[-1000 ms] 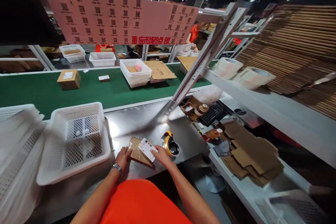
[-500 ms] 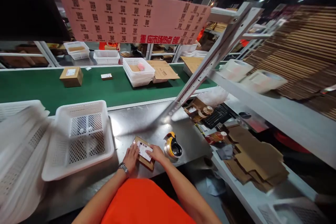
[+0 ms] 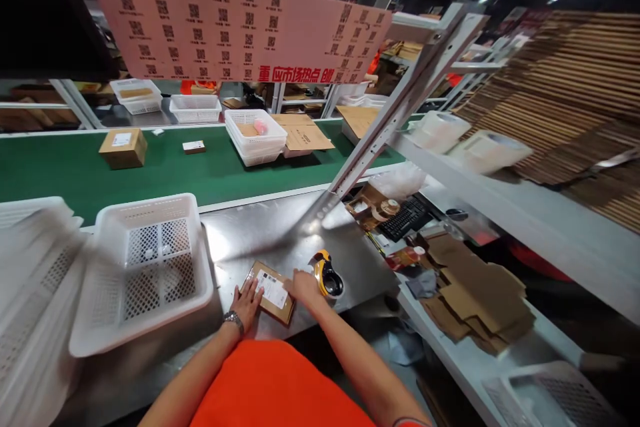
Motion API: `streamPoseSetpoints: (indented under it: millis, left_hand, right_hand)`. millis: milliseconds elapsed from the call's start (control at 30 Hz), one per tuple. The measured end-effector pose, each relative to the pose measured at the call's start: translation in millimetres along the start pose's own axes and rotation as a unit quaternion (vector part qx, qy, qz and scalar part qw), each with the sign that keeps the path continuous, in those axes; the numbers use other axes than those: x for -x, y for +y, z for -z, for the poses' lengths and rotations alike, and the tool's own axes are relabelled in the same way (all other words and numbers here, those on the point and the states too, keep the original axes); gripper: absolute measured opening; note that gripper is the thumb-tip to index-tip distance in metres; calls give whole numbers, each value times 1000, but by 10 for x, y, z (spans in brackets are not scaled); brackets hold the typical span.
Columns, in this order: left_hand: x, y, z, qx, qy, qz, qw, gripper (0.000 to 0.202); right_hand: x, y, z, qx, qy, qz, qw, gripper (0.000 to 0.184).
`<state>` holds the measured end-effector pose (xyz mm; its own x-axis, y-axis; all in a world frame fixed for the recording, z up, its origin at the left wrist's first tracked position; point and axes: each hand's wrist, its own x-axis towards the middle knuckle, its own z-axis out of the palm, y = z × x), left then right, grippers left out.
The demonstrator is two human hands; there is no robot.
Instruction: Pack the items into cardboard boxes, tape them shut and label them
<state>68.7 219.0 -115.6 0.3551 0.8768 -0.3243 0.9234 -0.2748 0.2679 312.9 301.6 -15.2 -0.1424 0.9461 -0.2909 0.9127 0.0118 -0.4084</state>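
Note:
A flat brown cardboard box (image 3: 283,315) lies slanted on the steel bench, with a white printed label (image 3: 273,290) on its top. My left hand (image 3: 246,303), wearing a metal watch, rests on the box's left side; its fingers are stretched out over the cardboard and the label's edge. At the box's right side is my right hand (image 3: 304,289), smeared by motion, its fingertips near the label. Whether it holds anything is unclear. Just right of that hand stands a yellow and black tape dispenser (image 3: 327,275).
A white plastic basket (image 3: 203,280) stands left of the box, beside a blurred basket stack (image 3: 35,320). Behind runs a green conveyor (image 3: 65,177) carrying a carton (image 3: 124,149) and more baskets (image 3: 257,140). A metal post (image 3: 380,123) rises at right, near flattened cardboard (image 3: 480,293).
My right hand has slid right, off the label toward the tape dispenser, uncovering more of the label. My left hand stays on the box. The whole view has shifted slightly.

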Motion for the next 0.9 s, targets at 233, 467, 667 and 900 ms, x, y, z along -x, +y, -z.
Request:
streamPoseSetpoints:
  millis: [233,467,667,900]
  left_hand:
    - [32,58,70,-4,1,5,1000,84]
    - [109,38,205,7,-7,1,1000,84]
    - [363,-43,376,26,-49,11,998,100]
    - [430,-51,295,134,-17,100,986,109]
  right_hand:
    - [138,-157,-641,32,-43,249,967,69]
    - [120,-102,-749,50,-52,219,973,76]
    - [281,128,-695,55,-36,147,987,75]
    - [626,310,-950,-29,62,-135,988,83]
